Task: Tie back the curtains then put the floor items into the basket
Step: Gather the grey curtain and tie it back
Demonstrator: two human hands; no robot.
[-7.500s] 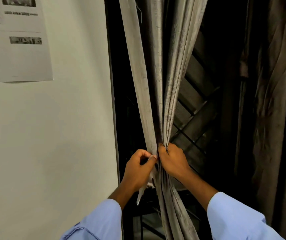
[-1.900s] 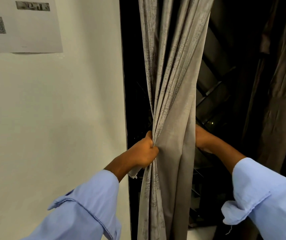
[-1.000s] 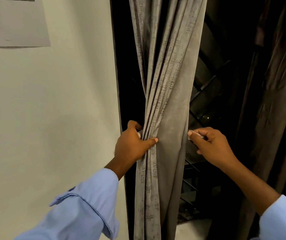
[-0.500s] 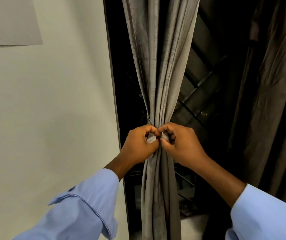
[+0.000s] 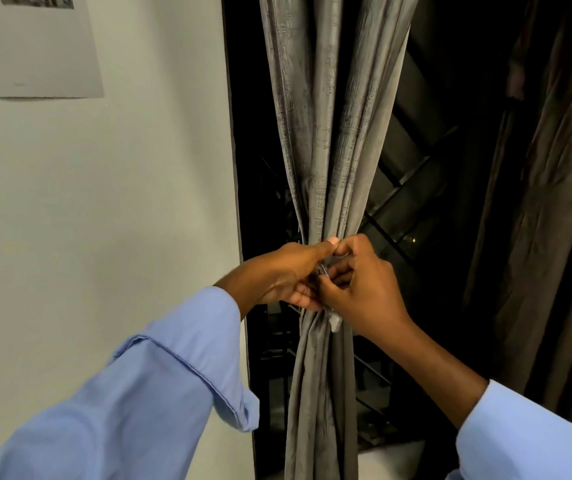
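Pinching a pale tie strip [image 5: 333,320], the curled fingers [image 5: 338,271] of the right hand [image 5: 367,289] meet those of the left hand [image 5: 288,275] at the gathered waist of the grey curtain [image 5: 329,133]. Left fingers wrap the bunched cloth and strip. Curtain hangs from 12 to 6 o'clock; a second curtain [image 5: 554,202] at 3, a wall [image 5: 104,202] with paper [image 5: 31,46] at 9 to 10.

Clearance, as I read it from the head view: white wall [image 5: 104,202] shuts off everything from 7 to 11 o'clock. Gathered grey curtain [image 5: 329,133] hangs at 12. Dark gap at 1 to 3 o'clock lies open, backed by window bars [image 5: 412,174]. Second curtain [image 5: 554,202] blocks far 3 o'clock.
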